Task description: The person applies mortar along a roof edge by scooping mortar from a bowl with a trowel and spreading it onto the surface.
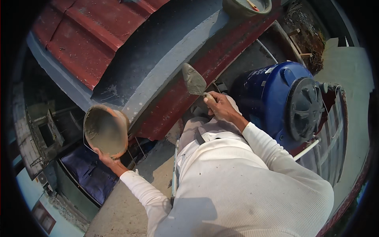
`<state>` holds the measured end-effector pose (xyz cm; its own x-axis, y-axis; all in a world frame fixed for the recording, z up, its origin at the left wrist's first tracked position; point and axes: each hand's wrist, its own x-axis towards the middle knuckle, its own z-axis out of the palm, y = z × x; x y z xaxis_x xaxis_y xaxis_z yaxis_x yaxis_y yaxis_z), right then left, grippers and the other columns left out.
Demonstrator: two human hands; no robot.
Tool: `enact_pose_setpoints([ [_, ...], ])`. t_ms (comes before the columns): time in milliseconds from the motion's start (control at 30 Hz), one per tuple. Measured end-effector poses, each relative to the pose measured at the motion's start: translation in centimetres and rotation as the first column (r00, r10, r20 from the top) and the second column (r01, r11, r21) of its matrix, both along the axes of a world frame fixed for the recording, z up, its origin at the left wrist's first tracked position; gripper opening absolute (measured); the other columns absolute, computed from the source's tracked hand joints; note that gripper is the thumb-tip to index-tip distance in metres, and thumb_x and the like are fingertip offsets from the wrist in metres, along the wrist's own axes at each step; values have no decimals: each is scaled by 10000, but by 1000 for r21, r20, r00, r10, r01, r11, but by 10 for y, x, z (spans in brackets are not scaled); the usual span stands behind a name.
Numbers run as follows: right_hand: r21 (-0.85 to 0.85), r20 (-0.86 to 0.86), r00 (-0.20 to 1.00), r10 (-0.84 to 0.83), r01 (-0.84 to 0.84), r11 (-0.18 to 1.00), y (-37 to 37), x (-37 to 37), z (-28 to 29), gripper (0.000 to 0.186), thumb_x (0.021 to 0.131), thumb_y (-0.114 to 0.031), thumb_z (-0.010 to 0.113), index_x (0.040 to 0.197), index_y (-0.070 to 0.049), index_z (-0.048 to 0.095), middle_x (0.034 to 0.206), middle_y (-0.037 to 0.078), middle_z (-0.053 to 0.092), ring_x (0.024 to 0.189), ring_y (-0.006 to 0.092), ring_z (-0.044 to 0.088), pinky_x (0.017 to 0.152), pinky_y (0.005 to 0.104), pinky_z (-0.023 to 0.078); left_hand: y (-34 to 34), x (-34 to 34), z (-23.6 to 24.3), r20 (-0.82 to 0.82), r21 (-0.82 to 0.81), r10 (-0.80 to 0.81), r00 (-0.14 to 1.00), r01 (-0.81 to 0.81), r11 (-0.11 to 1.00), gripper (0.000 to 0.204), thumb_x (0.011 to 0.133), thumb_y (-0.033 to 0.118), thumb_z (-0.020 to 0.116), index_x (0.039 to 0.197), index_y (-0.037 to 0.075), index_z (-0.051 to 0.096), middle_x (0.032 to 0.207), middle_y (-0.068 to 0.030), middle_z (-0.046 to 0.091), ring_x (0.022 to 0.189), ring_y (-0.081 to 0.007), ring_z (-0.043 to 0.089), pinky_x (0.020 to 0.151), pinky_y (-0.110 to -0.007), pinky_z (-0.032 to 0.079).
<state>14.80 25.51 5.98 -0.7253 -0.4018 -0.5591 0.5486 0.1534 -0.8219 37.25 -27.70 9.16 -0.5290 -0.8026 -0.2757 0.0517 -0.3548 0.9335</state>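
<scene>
My left hand [109,158] is closed on the lower rim of a tilted orange bucket [119,134], its inside coated in grey, held at the near end of the grey roof gutter. My right hand [220,106] grips the handle of a pointed trowel [192,79], whose blade is smeared with wet grey mortar and raised in front of the dark red board below the gutter. The gutter ledge [169,59] runs diagonally up to the right, beside that board [152,118].
A red metal roof [79,35] lies beyond the gutter. A grey container [244,4] with an orange-handled tool sits at the top. A large blue tank [260,102] and white pipe [306,150] are right. Below are a concrete floor [108,213] and dark blue sheeting [85,170].
</scene>
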Motion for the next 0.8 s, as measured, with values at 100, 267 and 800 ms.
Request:
enact_pose_setpoints([
  [100,-5,123,963,-238,241,971,-2,9,-48,274,1052,-324,668,1089,-53,647,851,25,619,618,105,621,590,298,557,0,-10,5,45,84,-19,999,15,996,594,1137,461,458,1634,140,404,1628,-136,471,1442,-393,507,1196,-543,431],
  [267,16,240,774,-585,600,800,-61,-19,-135,250,1025,-267,701,1074,-37,616,808,63,645,569,132,631,493,319,548,18,-18,18,159,40,-4,987,-2,999,680,1107,520,489,1625,89,395,1639,-155,455,1453,-404,496,1198,-560,433],
  [800,-56,439,476,-762,861,505,-116,-62,-175,243,1030,-234,654,1166,-45,588,925,75,604,682,154,648,511,346,614,17,-22,26,277,-115,33,960,-1,993,657,1112,491,487,1629,95,395,1615,-154,478,1434,-379,513,1178,-533,449],
])
